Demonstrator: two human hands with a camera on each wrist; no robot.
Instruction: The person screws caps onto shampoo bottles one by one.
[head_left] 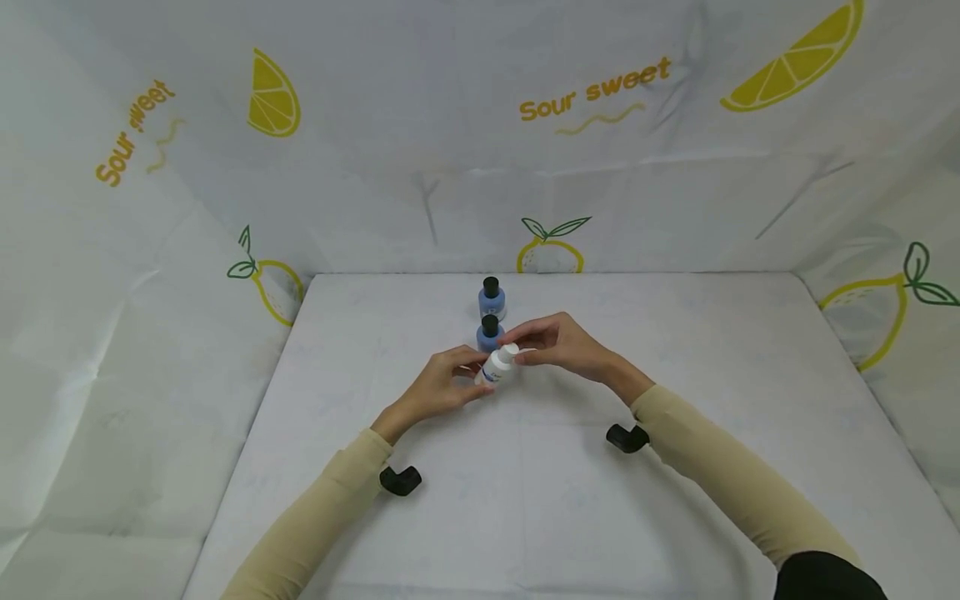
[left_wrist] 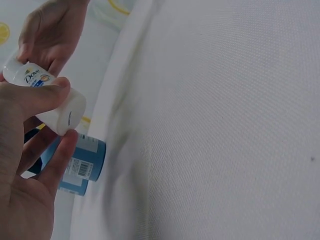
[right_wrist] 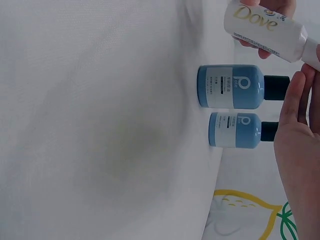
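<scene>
A small white Dove bottle (head_left: pixel 492 368) is held tilted above the table between both hands. My left hand (head_left: pixel 438 385) grips its body, the thumb lying across the label in the left wrist view. At the white cap (head_left: pixel 508 352), my right hand (head_left: pixel 564 343) pinches with thumb and fingers. Just behind stand two blue bottles with black caps, a nearer one (head_left: pixel 488 337) and a farther one (head_left: pixel 491 302). Both are upright on the table, labels showing in the right wrist view, where the nearer blue bottle (right_wrist: pixel 232 86) looks larger.
A white cloth covers the table (head_left: pixel 517 500). White sheeting printed with lemons (head_left: pixel 550 257) and lettering rises behind and at the sides. A black wrist mount (head_left: pixel 401 481) hangs at the left sleeve, another black mount (head_left: pixel 627 438) at the right.
</scene>
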